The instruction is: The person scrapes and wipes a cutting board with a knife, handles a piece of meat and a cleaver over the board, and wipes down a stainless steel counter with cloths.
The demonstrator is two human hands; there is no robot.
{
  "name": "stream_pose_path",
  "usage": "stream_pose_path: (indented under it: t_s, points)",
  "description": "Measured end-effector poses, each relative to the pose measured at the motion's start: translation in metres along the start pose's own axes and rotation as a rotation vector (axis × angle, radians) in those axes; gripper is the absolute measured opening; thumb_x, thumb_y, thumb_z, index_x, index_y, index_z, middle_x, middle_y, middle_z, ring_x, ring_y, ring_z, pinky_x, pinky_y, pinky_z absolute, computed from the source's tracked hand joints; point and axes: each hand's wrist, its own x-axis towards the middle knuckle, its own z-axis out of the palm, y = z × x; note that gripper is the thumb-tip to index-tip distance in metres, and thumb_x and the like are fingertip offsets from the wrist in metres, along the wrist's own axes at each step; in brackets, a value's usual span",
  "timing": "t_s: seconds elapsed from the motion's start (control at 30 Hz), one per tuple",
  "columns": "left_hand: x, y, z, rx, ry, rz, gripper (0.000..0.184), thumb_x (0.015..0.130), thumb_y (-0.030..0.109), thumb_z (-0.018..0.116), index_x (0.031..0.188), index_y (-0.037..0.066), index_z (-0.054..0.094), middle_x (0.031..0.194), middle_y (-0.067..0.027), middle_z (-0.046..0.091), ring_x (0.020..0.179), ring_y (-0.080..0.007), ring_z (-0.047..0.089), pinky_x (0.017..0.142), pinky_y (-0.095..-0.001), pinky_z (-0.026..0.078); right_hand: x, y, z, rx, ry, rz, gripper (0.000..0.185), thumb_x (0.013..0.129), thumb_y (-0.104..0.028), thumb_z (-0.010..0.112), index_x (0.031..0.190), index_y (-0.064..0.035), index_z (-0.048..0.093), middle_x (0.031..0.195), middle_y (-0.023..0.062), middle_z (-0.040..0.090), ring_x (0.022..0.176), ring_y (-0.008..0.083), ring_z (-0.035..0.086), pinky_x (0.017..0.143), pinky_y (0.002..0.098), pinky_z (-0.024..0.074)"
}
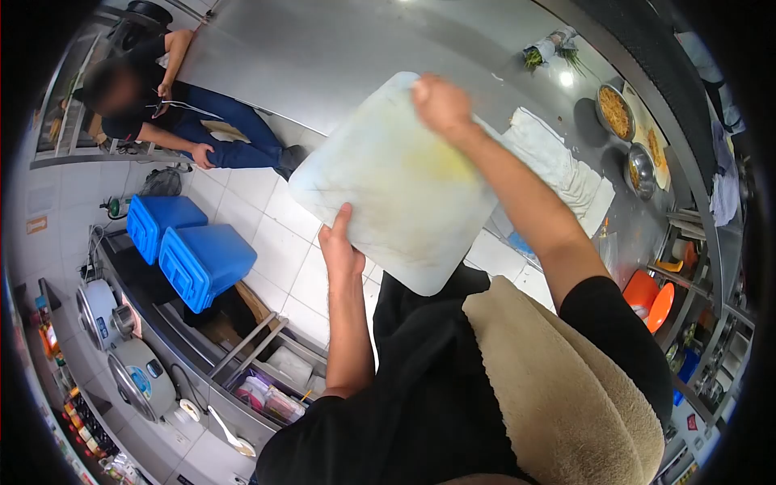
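Cutting board (388,194) at frame centre, tilted, before the bench (307,56). Left hand (343,245) clamped on its lower-left edge, thumb across the face. Right hand (443,105) curled at its upper-right edge, blurred; grip cannot be determined.

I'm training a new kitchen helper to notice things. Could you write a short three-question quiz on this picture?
1. True or false: both of the wearer's hands are on the pale board.
2. What colour are the two bins on the picture's left side?
a) red
b) blue
c) green
3. Fill in: a beige ____ lies over the wearer's black clothing.

Key:
1. True: the left hand is at its near-left edge, the right hand at its far edge.
2. b
3. towel
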Motion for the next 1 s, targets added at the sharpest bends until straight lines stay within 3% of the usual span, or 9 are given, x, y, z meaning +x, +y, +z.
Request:
stream_pose_path:
  t_s: [0.17, 0.43, 0.67, 0.73, 0.8, 0.87, 0.9, 0.97, 1.0]
  points:
    - [-0.006, 0.001, 0.001, 0.001, 0.027, 0.017, 0.050, 0.098, 0.012, 0.066, 0.139, -0.010, 0.050, 0.137, -0.0201, 0.061, 0.122, -0.0313, 0.063, 0.103, -0.0430, 0.052, 0.005, -0.039, 0.015, 0.046, -0.064, -0.083, 0.026, 0.099, -0.027, 0.053, 0.111, -0.0084, 0.066, 0.107, 0.0199, 0.070, 0.099, 0.0396, 0.069, 0.082, 0.0520, 0.0559]
    - [0.000, -0.004, -0.009, -0.007, 0.045, 0.034, 0.045, 0.099, 0.011, 0.066, 0.137, -0.010, 0.053, 0.133, -0.0201, 0.064, 0.119, -0.0298, 0.064, 0.100, -0.0414, 0.054, 0.087, 0.038, 0.038, 0.033, -0.093, 0.201, 0.029, 0.101, -0.033, 0.055, 0.117, -0.0112, 0.066, 0.118, 0.0169, 0.071, 0.106, 0.0390, 0.069, 0.089, 0.0516, 0.0548]
    - [-0.010, 0.002, -0.023, -0.067, 0.046, 0.025, 0.047, 0.099, 0.012, 0.065, 0.138, -0.010, 0.051, 0.134, -0.0205, 0.063, 0.119, -0.0303, 0.064, 0.100, -0.0409, 0.054, 0.097, 0.079, 0.033, -0.060, -0.004, 0.193, 0.032, 0.099, -0.033, 0.055, 0.118, -0.0101, 0.067, 0.110, 0.0159, 0.074, 0.101, 0.0363, 0.070, 0.085, 0.0479, 0.0543]
    - [-0.010, 0.002, -0.027, -0.070, 0.041, 0.005, 0.048, 0.100, 0.014, 0.064, 0.139, -0.010, 0.050, 0.135, -0.0209, 0.062, 0.120, -0.0304, 0.064, 0.100, -0.0412, 0.054, 0.102, 0.054, -0.010, 0.133, -0.084, 0.265, 0.033, 0.098, -0.034, 0.053, 0.115, -0.0094, 0.067, 0.101, 0.0151, 0.075, 0.095, 0.0359, 0.071, 0.080, 0.0467, 0.0546]
    - [-0.008, 0.005, -0.024, -0.066, 0.035, -0.006, 0.049, 0.102, 0.018, 0.063, 0.139, -0.011, 0.049, 0.135, -0.0212, 0.062, 0.120, -0.0304, 0.064, 0.100, -0.0416, 0.054, 0.086, 0.005, -0.025, 0.111, -0.216, 0.087, 0.035, 0.096, -0.038, 0.053, 0.109, -0.0087, 0.067, 0.087, 0.0126, 0.075, 0.082, 0.0358, 0.071, 0.075, 0.0460, 0.0547]
    - [-0.003, 0.006, -0.024, -0.059, 0.038, -0.024, 0.052, 0.105, 0.024, 0.059, 0.142, -0.010, 0.047, 0.139, -0.0216, 0.059, 0.124, -0.0324, 0.061, 0.104, -0.0433, 0.051, 0.040, -0.048, -0.007, 0.361, -0.219, 0.015, 0.034, 0.094, -0.040, 0.057, 0.107, -0.0100, 0.066, 0.079, 0.0108, 0.074, 0.073, 0.0348, 0.070, 0.071, 0.0460, 0.0545]
    - [-0.002, 0.006, -0.023, -0.053, 0.035, -0.031, 0.053, 0.106, 0.028, 0.056, 0.144, -0.009, 0.047, 0.141, -0.0219, 0.058, 0.127, -0.0335, 0.060, 0.106, -0.0442, 0.050, 0.009, -0.086, -0.018, 0.422, -0.303, 0.052, 0.034, 0.093, -0.039, 0.061, 0.107, -0.0085, 0.065, 0.083, 0.0134, 0.072, 0.073, 0.0359, 0.069, 0.073, 0.0485, 0.0554]
    - [-0.006, 0.009, -0.014, -0.023, 0.066, -0.026, 0.054, 0.108, 0.031, 0.054, 0.144, -0.008, 0.046, 0.142, -0.0215, 0.057, 0.128, -0.0334, 0.059, 0.107, -0.0441, 0.049, -0.047, -0.119, 0.016, 0.224, 0.082, -0.252, 0.033, 0.095, -0.034, 0.062, 0.111, -0.0055, 0.064, 0.092, 0.0163, 0.071, 0.078, 0.0387, 0.069, 0.074, 0.0507, 0.0566]
    - [-0.008, 0.010, -0.011, -0.006, 0.080, -0.021, 0.055, 0.108, 0.032, 0.052, 0.145, -0.008, 0.046, 0.143, -0.0214, 0.057, 0.128, -0.0334, 0.059, 0.107, -0.0441, 0.049, -0.062, -0.129, 0.022, 0.245, 0.101, -0.217, 0.031, 0.095, -0.031, 0.061, 0.111, -0.0043, 0.063, 0.097, 0.0172, 0.069, 0.082, 0.0403, 0.069, 0.074, 0.0511, 0.0571]
